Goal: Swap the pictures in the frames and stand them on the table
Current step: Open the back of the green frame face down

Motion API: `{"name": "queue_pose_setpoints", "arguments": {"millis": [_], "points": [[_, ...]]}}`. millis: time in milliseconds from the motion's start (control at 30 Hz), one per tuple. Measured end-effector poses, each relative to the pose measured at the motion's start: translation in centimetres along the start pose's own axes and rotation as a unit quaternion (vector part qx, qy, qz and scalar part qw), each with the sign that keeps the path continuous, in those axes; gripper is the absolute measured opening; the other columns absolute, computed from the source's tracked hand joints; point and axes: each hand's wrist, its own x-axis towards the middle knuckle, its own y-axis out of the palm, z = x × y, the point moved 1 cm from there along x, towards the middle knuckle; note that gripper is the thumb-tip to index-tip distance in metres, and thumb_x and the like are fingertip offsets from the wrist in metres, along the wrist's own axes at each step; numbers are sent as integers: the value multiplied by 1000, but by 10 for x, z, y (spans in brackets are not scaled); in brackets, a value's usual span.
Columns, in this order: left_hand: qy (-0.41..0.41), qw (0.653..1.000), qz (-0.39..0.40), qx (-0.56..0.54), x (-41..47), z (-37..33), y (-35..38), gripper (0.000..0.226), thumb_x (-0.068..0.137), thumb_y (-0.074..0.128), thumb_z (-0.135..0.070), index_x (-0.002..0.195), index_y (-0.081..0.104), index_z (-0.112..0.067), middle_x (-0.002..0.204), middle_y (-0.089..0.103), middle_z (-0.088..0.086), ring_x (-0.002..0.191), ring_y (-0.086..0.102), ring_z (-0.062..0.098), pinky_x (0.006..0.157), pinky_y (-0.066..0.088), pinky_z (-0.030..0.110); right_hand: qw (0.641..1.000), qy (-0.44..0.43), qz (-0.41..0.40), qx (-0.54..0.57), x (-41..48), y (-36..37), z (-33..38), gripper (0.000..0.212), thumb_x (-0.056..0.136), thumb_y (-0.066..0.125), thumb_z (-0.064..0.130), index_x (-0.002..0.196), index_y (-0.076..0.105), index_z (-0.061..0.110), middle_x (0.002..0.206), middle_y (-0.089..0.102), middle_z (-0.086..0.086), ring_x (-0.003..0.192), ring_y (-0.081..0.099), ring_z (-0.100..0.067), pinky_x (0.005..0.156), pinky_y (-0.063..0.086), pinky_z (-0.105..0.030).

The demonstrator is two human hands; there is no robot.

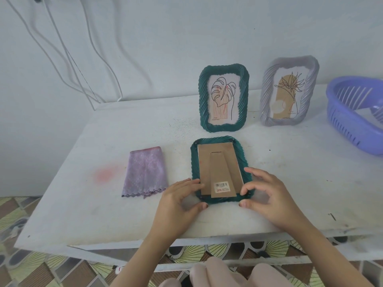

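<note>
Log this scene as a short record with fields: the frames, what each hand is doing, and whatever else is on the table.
Lying: face-down green frame, cardboard back up, stand folded flat, barcode sticker on it.
Standing: standing green frame with a leaf drawing; grey frame with a flower drawing to its right.
Hands: left hand rests its fingers on the lying frame's lower left edge; right hand pinches its lower right corner.
Other: folded purple cloth at left, blue basket at right.
Surface: white table.
</note>
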Motion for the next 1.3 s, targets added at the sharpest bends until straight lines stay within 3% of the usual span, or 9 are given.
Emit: {"name": "queue_pose_setpoints", "arguments": {"millis": [133,300,400,500,700,900,1167,1300], "points": [[-9,1000,-9,-13,0,2,2,30,68,81,-23,94,71,-34,114,57,-24,117,47,-4,102,31,19,1000,-13,-1,-14,3,-1,3,28,56,66,56,79,64,40,120,50,30,114,42,11,91,22,-2],[14,1000,-9,3,-2,2,3,16,68,80,-22,84,76,-24,113,66,-6,115,52,8,98,31,18,1000,-16,0,-10,3,-1,3,28,55,65,56,78,65,40,118,50,31,112,42,14,91,21,0],[61,997,-12,56,-1,1,3,21,72,67,-39,82,76,-24,106,70,1,110,58,14,98,34,29,1000,-18,1,-12,4,-1,2,27,56,64,57,77,64,41,118,50,31,114,43,11,92,23,-5],[89,990,-16,106,1,1,3,25,73,57,-42,77,75,-25,103,71,-1,107,62,21,97,35,40,999,-27,4,-19,4,-1,1,27,57,64,58,77,64,41,119,51,30,114,45,6,94,28,-16],[63,995,3,75,-1,1,3,22,74,56,-41,78,73,-28,109,69,-1,113,53,12,96,33,36,999,-35,7,-25,5,-1,1,24,57,63,59,77,64,44,119,50,31,114,42,9,94,26,-16],[92,987,9,134,-7,-2,5,20,80,54,-38,86,72,-31,110,69,-2,110,61,18,99,35,38,999,-39,8,-27,4,-1,0,28,58,63,59,79,64,41,119,49,32,114,40,15,93,22,-5],[101,981,11,165,-8,-3,5,26,82,52,-37,97,72,-29,109,69,-3,107,63,15,96,41,30,999,-34,7,-17,4,-1,0,24,58,64,58,77,64,44,119,50,32,115,40,15,92,20,-1],[109,979,11,173,-9,-2,6,28,83,51,-36,99,72,-28,109,69,-1,107,63,17,96,43,33,999,-30,10,-18,3,-2,0,20,58,66,56,75,64,47,119,49,32,115,38,17,92,18,1]]}}
